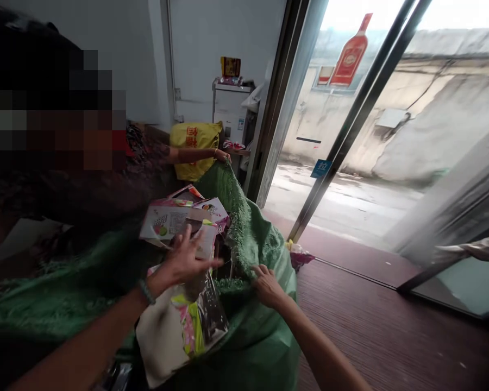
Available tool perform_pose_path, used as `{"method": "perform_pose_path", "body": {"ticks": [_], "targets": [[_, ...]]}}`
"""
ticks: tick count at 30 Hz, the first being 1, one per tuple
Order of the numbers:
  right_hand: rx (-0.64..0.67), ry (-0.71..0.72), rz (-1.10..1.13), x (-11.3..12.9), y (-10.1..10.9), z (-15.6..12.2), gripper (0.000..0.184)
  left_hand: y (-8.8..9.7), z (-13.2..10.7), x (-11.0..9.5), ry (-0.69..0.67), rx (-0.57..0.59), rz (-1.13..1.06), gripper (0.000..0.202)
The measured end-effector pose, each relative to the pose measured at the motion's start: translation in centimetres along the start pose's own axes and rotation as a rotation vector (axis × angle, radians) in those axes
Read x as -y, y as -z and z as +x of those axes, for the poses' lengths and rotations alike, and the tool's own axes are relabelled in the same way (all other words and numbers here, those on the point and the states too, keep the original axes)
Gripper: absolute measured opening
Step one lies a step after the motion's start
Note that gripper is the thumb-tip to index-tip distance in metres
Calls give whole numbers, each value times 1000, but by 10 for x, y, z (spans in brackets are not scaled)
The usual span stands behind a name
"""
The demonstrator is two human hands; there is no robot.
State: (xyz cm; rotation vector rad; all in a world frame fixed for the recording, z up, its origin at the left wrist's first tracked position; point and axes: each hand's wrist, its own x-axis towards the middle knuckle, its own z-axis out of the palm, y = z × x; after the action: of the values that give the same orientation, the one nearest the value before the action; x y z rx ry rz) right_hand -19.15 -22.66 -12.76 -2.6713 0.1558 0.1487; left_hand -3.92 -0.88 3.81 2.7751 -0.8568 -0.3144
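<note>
A large green woven sack (264, 239) with frayed edges fills the middle, its mouth spread wide. White printed cardboard boxes (163, 222), which look flattened or torn open, lie in it. Above them my left hand (183, 260) has its fingers spread, and I cannot tell whether it touches the boxes. My right hand (267, 285) is closed on the sack's right edge. Below my left wrist lies a pale sheet of cardboard (163, 336) with pink and green print. Another person's hand (222, 156) holds up the sack's far edge.
At the left a person sits or leans close to the sack. A yellow bag (195, 136) stands behind, near a white cabinet (228, 103). To the right are a glass door (321, 168) with a bottle sticker and a reddish-brown floor (350, 326). A small colourful packet (299, 255) lies beside the sack.
</note>
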Motion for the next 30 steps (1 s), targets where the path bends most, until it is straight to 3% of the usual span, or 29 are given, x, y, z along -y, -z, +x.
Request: {"method": "perform_pose_path", "body": {"ticks": [3, 5, 8, 11, 14, 16, 19, 22, 23, 24, 27, 30], "targets": [[-120, 36, 90, 19, 23, -16, 26, -11, -47, 1, -198, 247, 197, 130], [-219, 26, 104, 20, 53, -35, 29, -9, -65, 3, -194, 314, 232, 133], [-320, 94, 127, 2, 103, -77, 28, 13, -72, 0, -230, 364, 19, 112], [-364, 141, 200, -19, 134, -121, 31, 37, -78, -10, -333, 427, -306, 66], [-400, 241, 221, -24, 135, -158, 27, 45, -92, -25, -352, 410, -475, 28], [-434, 300, 230, -17, 130, -176, 22, 42, -103, -37, -358, 379, -418, 26], [-415, 218, 301, 0, 128, -189, 24, 27, -119, -54, -375, 388, -346, 56], [-375, 65, 415, 10, 132, -188, 44, -4, -129, -70, -410, 367, -293, 118], [-377, 40, 445, 11, 132, -187, 48, -16, -130, -75, -410, 332, -250, 128], [-384, 28, 465, 11, 131, -186, 50, -27, -129, -78, -411, 284, -205, 124], [-432, 7, 489, 2, 118, -191, 49, -46, -115, -84, -447, 109, -173, 69], [-467, -39, 493, -13, 99, -201, 47, -24, -88, -88, -480, -73, -268, 29]]}}
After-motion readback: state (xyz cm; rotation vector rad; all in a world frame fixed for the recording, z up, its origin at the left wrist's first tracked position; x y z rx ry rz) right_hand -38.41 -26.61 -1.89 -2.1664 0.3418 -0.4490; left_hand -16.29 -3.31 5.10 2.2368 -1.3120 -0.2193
